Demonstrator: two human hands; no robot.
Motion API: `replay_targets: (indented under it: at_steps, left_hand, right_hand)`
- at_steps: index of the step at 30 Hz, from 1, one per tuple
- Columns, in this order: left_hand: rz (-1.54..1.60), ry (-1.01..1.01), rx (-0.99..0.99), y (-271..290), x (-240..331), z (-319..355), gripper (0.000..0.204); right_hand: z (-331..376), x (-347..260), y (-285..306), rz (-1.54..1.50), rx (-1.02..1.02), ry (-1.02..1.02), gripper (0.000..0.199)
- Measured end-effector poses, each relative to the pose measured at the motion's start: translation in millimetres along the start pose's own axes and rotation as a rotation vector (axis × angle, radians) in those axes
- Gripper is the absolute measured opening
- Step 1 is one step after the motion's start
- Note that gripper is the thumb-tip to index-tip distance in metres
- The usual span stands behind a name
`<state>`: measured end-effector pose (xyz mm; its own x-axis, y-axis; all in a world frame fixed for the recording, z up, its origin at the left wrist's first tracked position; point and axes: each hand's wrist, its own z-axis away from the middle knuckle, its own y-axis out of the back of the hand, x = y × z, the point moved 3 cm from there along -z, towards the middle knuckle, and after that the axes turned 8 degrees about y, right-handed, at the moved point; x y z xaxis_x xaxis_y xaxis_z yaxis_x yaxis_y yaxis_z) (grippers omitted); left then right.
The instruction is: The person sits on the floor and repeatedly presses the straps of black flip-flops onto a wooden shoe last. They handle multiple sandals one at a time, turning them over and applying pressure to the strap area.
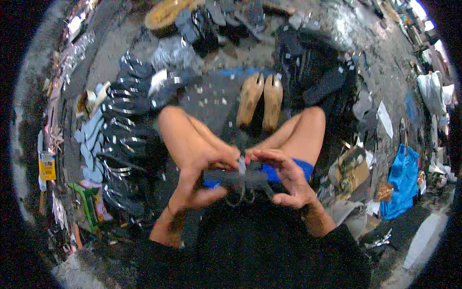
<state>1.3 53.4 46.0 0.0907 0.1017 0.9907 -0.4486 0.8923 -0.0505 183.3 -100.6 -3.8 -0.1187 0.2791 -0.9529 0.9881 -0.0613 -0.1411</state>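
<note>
Over my lap is a dark grey band-like piece [236, 177], blurred, with thin dark loops under it. My left hand [199, 177] curls round its left end, fingers above and thumb below. At the other end, my right hand [291, 179] has its fingers stretched over the piece and its thumb well apart. A small pale grey and pink bit [242, 164] shows between the fingertips; what it is I cannot tell. On the ground past my lap lie two wooden shoe lasts [250, 98], side by side.
Black strapped sandals [126, 142] stand in a row at the left, beside grey sole-shaped pieces [90, 139]. A yellow packet [47, 166] lies far left. To the right are a torn cardboard box [353, 171] and a blue bag [402, 176]. Dark material [308, 62] is heaped beyond the lasts.
</note>
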Motion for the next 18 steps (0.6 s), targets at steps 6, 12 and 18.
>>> replay_targets:
  at_steps: [6, 12, 18]
  left_hand:
    - [-0.246, -0.044, -0.048, -15.2, -15.7, 46.8, 0.035]
    - [-0.267, -0.019, 0.004, -18.6, -31.8, 60.9, 0.028]
    - [-0.362, 0.075, 0.479, -1.1, -35.9, 50.0, 0.035]
  right_hand:
    - [-5.9, -30.4, -26.7, 0.229, -0.319, -0.050, 0.059]
    - [-5.7, -16.5, -36.0, 0.296, -0.352, 0.051, 0.051]
    - [-43.5, 48.6, -11.8, 0.057, -0.349, 0.030, 0.027]
